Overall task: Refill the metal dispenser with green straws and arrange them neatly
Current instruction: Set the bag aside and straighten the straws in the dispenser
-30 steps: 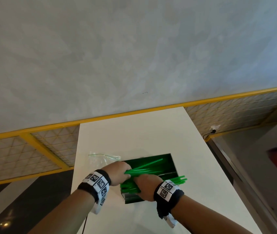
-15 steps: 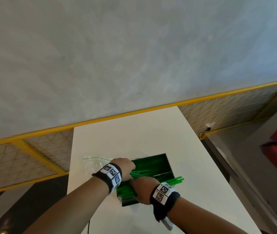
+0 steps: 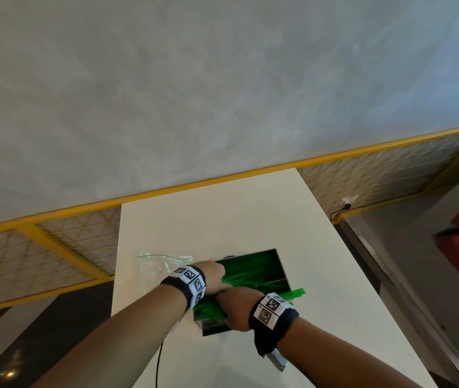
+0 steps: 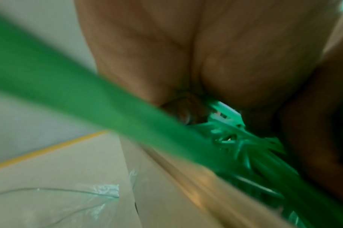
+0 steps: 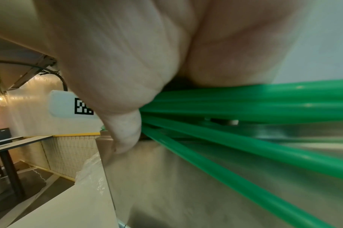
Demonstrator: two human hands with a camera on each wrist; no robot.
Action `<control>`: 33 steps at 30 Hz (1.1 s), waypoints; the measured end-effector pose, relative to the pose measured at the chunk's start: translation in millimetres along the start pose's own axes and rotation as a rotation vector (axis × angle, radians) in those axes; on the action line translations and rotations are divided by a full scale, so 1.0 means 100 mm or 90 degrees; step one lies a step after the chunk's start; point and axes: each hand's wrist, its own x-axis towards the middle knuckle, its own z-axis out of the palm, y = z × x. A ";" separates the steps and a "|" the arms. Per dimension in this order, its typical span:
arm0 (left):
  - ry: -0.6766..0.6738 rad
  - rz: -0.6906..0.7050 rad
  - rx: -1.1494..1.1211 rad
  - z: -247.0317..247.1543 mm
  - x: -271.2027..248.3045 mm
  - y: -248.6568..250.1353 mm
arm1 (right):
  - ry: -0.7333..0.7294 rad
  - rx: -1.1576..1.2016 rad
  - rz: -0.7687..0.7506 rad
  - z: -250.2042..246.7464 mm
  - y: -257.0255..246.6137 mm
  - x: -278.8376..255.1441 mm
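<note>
I see the dispenser sitting on the white table, toward its near half, its open top showing green inside. My left hand is at the dispenser's left end, and my right hand is just beside it over the near edge; the two hands touch or nearly touch. The straws lie across the box, their far ends sticking out past its right side. In the right wrist view my right fingers are curled around a bundle of straws that fan out to the right above the metal wall. In the left wrist view the left fingers are folded down onto straw ends, clasping them, though that picture is blurred and I cannot tell how firmly. A clear plastic bag lies flat on the table just left of the dispenser, beside my left wrist.
</note>
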 end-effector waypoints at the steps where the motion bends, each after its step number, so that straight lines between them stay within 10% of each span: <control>1: 0.000 0.007 -0.001 0.00 0.03 -0.01 | -0.006 0.003 -0.005 -0.01 0.00 0.01; 33: 0.032 0.008 0.086 -0.05 -0.26 0.15 | -0.022 0.022 -0.028 -0.12 -0.12 -0.14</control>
